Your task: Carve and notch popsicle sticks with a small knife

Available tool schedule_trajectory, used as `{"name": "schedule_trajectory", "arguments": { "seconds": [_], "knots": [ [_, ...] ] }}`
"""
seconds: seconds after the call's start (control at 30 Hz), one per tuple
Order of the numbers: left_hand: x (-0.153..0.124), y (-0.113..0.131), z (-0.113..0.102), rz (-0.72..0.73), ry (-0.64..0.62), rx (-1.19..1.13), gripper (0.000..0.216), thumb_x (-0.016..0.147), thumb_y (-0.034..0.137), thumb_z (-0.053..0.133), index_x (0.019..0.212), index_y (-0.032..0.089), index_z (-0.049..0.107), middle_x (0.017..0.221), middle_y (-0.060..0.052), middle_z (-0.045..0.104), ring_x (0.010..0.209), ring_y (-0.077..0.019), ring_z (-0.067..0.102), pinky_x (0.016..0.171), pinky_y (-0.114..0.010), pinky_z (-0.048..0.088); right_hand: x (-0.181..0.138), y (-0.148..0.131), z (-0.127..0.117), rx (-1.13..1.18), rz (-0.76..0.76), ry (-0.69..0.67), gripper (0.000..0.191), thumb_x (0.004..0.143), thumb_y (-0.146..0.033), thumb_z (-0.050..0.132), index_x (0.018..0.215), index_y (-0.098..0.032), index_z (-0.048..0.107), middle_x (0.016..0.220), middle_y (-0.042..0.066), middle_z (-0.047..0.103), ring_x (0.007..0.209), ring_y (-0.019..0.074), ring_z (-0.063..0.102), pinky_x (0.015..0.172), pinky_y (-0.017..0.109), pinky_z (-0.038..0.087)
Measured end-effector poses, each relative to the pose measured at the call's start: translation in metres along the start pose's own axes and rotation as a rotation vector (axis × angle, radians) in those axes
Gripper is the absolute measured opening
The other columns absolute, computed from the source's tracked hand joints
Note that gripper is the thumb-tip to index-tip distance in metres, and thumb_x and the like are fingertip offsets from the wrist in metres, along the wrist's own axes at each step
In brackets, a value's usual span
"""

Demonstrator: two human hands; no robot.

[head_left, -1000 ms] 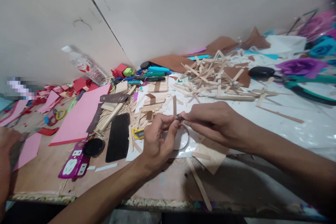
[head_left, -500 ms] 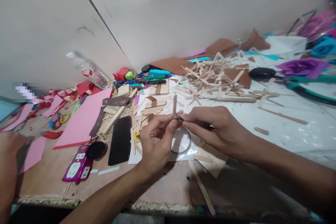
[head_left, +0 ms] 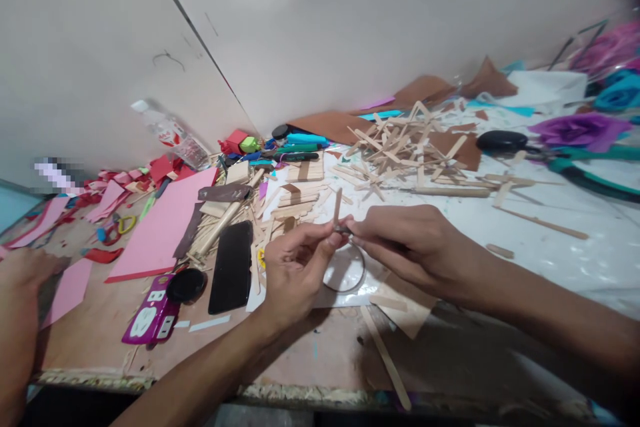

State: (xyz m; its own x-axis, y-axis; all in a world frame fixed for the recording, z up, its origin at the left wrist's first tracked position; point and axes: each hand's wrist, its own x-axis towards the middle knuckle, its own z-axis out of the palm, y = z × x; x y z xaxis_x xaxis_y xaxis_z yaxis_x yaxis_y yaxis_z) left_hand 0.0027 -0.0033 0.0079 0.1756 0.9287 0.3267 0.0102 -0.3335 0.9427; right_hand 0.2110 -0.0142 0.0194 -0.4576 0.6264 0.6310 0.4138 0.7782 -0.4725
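Note:
My left hand (head_left: 296, 265) is closed in a pinch around a wooden craft stick (head_left: 339, 207) that stands nearly upright above the fingertips. Opposite it, my right hand (head_left: 407, 240) pinches a small dark piece (head_left: 343, 230) against the stick's lower part; its kind is hard to make out. The fingertips of both hands almost meet, hiding the stick's lower end. Under them a thin dark ring (head_left: 364, 270) shows against the white sheet, and I cannot tell whether it is drawn or a loose loop.
A pile of craft sticks (head_left: 400, 147) lies behind my hands. To the left are a black phone (head_left: 231, 267), a purple power strip (head_left: 150, 313), pink sheets (head_left: 170, 223) and a plastic bottle (head_left: 173, 133). Green-handled pliers (head_left: 595, 173) lie right. Another person's hand (head_left: 30, 273) rests at far left.
The view has shifted slightly. The craft stick is tilted a little more to the right, while both hands keep their pinch at nearly the same spot.

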Motion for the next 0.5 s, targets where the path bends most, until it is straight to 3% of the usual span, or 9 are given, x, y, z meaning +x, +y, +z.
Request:
{"name": "schedule_trajectory", "arguments": {
  "seconds": [0.23, 0.5],
  "knots": [
    [-0.002, -0.003, -0.005, -0.048, -0.046, -0.05, 0.008, 0.088, 0.027, 0.082, 0.091, 0.02, 0.08, 0.089, -0.004, 0.083, 0.076, -0.0188, 0.081, 0.073, -0.026, 0.069, -0.004, 0.013, -0.006, 0.022, -0.089, -0.033, 0.008, 0.106, -0.018, 0.055, 0.101, -0.02, 0.061, 0.079, -0.001, 0.059, 0.071, 0.0116, 0.052, 0.064, 0.025, 0.035],
    [0.001, 0.002, 0.0, -0.045, -0.054, -0.094, 0.003, 0.088, 0.018, 0.081, 0.088, 0.021, 0.079, 0.09, 0.0, 0.084, 0.074, -0.0143, 0.081, 0.07, -0.02, 0.068, 0.0, 0.002, -0.002, -0.025, -0.036, -0.03, 0.02, 0.106, -0.015, 0.052, 0.086, -0.02, 0.052, 0.075, -0.002, 0.051, 0.064, 0.0108, 0.042, 0.059, 0.024, 0.031]
  ]
}}
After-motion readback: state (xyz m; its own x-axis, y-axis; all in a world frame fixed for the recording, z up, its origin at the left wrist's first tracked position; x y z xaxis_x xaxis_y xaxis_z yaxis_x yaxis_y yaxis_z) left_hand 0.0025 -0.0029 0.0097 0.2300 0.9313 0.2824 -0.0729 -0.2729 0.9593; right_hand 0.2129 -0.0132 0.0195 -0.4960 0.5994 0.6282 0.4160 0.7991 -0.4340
